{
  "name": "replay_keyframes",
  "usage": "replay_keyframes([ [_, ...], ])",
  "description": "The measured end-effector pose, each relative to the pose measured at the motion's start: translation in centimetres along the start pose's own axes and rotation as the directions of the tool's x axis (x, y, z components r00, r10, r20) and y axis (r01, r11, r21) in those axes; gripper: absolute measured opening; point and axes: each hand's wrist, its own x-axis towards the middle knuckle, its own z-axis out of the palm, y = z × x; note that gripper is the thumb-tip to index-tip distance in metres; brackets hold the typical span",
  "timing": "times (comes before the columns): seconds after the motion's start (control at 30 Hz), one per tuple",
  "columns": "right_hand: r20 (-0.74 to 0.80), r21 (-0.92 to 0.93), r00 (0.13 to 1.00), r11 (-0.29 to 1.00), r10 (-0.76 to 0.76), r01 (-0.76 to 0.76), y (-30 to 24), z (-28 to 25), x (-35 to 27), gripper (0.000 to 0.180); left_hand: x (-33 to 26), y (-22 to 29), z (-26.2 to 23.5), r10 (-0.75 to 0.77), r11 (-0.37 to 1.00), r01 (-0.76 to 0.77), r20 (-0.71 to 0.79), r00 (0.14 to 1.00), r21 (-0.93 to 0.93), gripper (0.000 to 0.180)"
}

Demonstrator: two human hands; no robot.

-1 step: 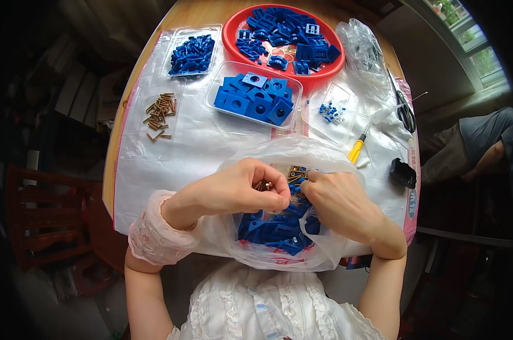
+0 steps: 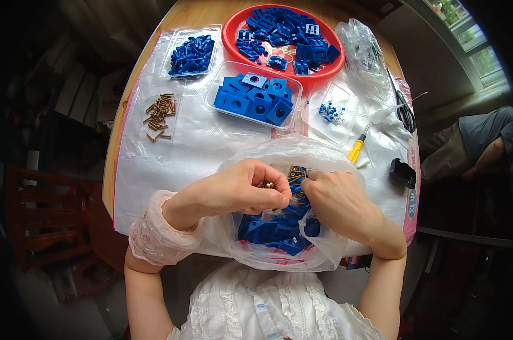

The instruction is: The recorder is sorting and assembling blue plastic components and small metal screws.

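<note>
At the table's near edge, my left hand (image 2: 233, 190) pinches brass screws (image 2: 266, 184), right hand (image 2: 338, 207) clamped on the clear bag (image 2: 279, 258); best kept pinched low over its mouth.

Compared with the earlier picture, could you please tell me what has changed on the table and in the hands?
Nothing has visibly changed. Both the left hand and the right hand remain together over the open plastic bag of blue parts, and the red bowl, the clear trays and the loose screws lie where they were.
</note>
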Motion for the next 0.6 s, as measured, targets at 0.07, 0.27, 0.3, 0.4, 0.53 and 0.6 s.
replay_keyframes([
  [0.07, -0.013, 0.016, 0.999, 0.999, 0.047, -0.047, -0.3, 0.4, 0.5, 0.003, 0.2, -0.3, -0.1, -0.043, 0.977, 0.058, 0.078, 0.996, -0.203, 0.010],
  [0.27, 0.016, -0.011, 1.000, 1.000, 0.017, -0.017, -0.9, 0.3, 0.3, 0.005, 0.9, -1.1, -0.1, 0.036, 0.938, -0.005, 0.082, 0.996, -0.347, 0.020],
  [0.3, 0.029, -0.011, 0.999, 1.000, 0.017, -0.016, -1.0, 0.1, 0.3, 0.006, 0.9, -1.1, -0.1, 0.047, 0.941, -0.020, 0.072, 0.996, -0.338, 0.019],
  [0.4, 0.062, -0.008, 0.998, 1.000, 0.024, -0.023, -1.1, 0.1, 0.2, 0.008, 1.0, -1.1, 0.1, 0.023, 0.960, -0.005, 0.063, 0.998, -0.281, 0.019],
  [0.53, 0.084, 0.001, 0.996, 1.000, 0.015, -0.015, -1.2, 0.4, 0.5, 0.009, 1.3, -1.5, -0.1, 0.015, 0.974, -0.001, 0.057, 0.998, -0.227, 0.020],
  [0.6, 0.078, 0.007, 0.997, 1.000, 0.015, -0.016, -1.4, 0.4, 0.3, 0.009, 1.5, -1.5, -0.1, 0.013, 0.973, -0.003, 0.041, 0.999, -0.230, 0.020],
])
